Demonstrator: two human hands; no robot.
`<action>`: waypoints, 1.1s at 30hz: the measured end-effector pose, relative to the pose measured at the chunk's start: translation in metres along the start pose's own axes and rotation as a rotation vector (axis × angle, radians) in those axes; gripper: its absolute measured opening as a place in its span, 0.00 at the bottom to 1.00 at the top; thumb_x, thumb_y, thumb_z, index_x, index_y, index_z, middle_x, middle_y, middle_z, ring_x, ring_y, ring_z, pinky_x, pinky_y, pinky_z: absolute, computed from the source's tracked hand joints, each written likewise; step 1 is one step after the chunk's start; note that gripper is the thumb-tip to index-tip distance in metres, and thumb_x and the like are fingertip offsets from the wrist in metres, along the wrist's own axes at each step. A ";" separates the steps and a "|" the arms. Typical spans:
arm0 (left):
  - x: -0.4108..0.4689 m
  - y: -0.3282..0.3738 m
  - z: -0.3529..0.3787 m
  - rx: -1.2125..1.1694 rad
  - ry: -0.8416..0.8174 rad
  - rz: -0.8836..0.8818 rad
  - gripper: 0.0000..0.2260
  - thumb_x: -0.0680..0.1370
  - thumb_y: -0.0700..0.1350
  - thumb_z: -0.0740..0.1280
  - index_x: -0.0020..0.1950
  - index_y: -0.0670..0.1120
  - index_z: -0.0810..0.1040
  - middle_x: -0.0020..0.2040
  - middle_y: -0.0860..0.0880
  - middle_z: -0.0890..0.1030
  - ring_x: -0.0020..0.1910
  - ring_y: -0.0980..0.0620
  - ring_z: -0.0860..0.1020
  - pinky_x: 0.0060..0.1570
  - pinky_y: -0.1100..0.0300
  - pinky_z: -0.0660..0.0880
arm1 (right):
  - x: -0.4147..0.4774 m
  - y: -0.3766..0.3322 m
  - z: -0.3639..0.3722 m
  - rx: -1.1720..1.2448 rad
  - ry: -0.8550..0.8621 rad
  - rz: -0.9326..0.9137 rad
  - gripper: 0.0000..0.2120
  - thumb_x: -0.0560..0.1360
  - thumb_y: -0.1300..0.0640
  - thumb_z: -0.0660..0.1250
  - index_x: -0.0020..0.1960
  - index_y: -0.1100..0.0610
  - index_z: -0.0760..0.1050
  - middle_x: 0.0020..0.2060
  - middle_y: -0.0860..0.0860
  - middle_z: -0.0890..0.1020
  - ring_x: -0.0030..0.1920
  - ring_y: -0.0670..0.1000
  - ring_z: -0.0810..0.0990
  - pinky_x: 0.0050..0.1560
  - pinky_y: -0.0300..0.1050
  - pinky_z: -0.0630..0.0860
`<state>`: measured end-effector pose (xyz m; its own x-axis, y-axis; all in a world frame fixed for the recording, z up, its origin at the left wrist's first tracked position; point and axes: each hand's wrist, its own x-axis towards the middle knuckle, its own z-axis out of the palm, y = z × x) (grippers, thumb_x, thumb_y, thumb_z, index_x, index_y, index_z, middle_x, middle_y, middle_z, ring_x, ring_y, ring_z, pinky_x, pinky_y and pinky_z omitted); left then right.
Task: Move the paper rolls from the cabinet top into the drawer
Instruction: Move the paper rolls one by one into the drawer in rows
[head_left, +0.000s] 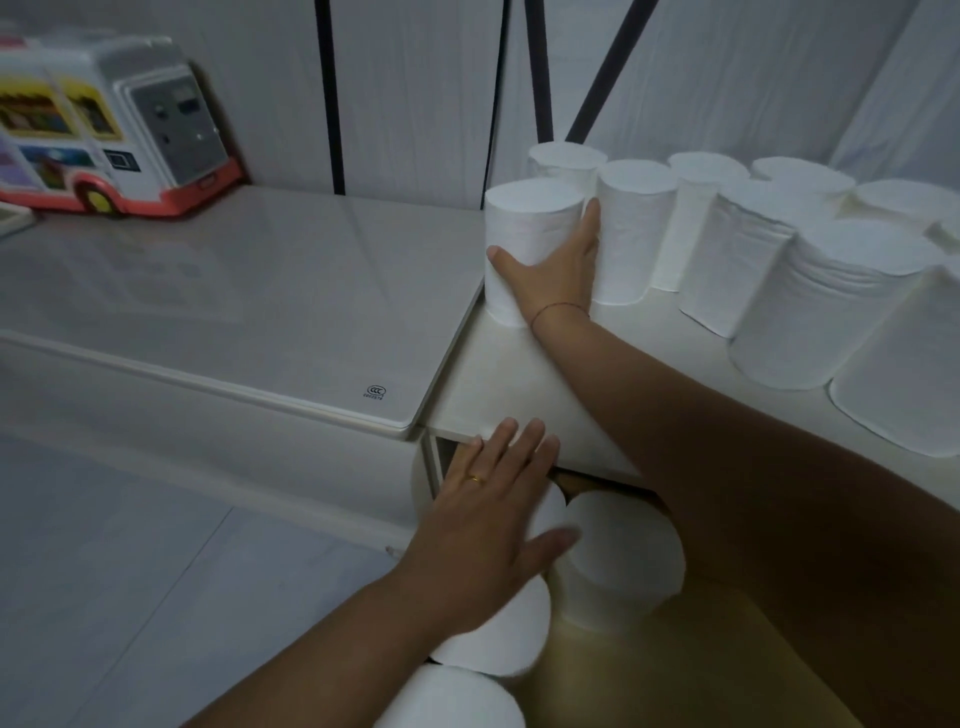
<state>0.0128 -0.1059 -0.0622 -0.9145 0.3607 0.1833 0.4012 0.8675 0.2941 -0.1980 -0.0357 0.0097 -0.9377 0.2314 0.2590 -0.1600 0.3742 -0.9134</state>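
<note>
The right hand's fingers (591, 215) are wedged into the narrow gap between the end roll (530, 228) and its neighbour (631, 228). The thumb curls round the roll's left side, so the right hand (556, 273) grips that roll firmly. The roll stands upright at the very left edge of the worktop (498, 384), right where a glossy slab (234, 291) butts against it. Behind and to the right, more upright rolls (831, 312) crowd the worktop close together, leaving bare room only along its front left corner.

Below, the left hand (493, 525) lies flat with its fingers (535, 436) straight and spread. It grips nothing; its palm rests on a roll (550, 512) in the open drawer (623, 675), fingertips reaching to the worktop's front edge. Three more rolls (623, 556) stand in the drawer's left part; its wooden floor shows bare to their right. A toy bus (104, 130) sits far back on the slab, well apart from both hands.
</note>
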 end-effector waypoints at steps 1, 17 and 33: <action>0.000 0.000 0.000 -0.006 0.002 0.002 0.32 0.78 0.66 0.48 0.77 0.54 0.41 0.76 0.58 0.37 0.72 0.61 0.31 0.70 0.62 0.29 | 0.001 -0.001 0.003 0.007 0.017 -0.005 0.55 0.62 0.48 0.77 0.75 0.55 0.43 0.73 0.57 0.58 0.71 0.57 0.61 0.70 0.52 0.60; 0.001 -0.004 0.003 0.031 0.000 0.010 0.33 0.78 0.65 0.49 0.77 0.53 0.42 0.77 0.57 0.38 0.73 0.59 0.31 0.72 0.58 0.32 | -0.007 -0.002 -0.010 -0.075 0.034 -0.053 0.53 0.60 0.45 0.77 0.74 0.52 0.48 0.70 0.54 0.63 0.69 0.57 0.65 0.66 0.54 0.65; -0.010 0.012 0.008 0.103 -0.032 0.033 0.34 0.77 0.66 0.47 0.77 0.52 0.41 0.76 0.54 0.35 0.72 0.57 0.29 0.67 0.63 0.26 | -0.092 0.015 -0.107 0.060 -0.153 -0.177 0.50 0.62 0.51 0.78 0.74 0.52 0.50 0.71 0.50 0.62 0.70 0.50 0.62 0.70 0.45 0.62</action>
<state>0.0260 -0.0964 -0.0682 -0.9029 0.3987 0.1604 0.4247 0.8852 0.1901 -0.0815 0.0449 0.0061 -0.9285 0.0264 0.3704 -0.3399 0.3418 -0.8762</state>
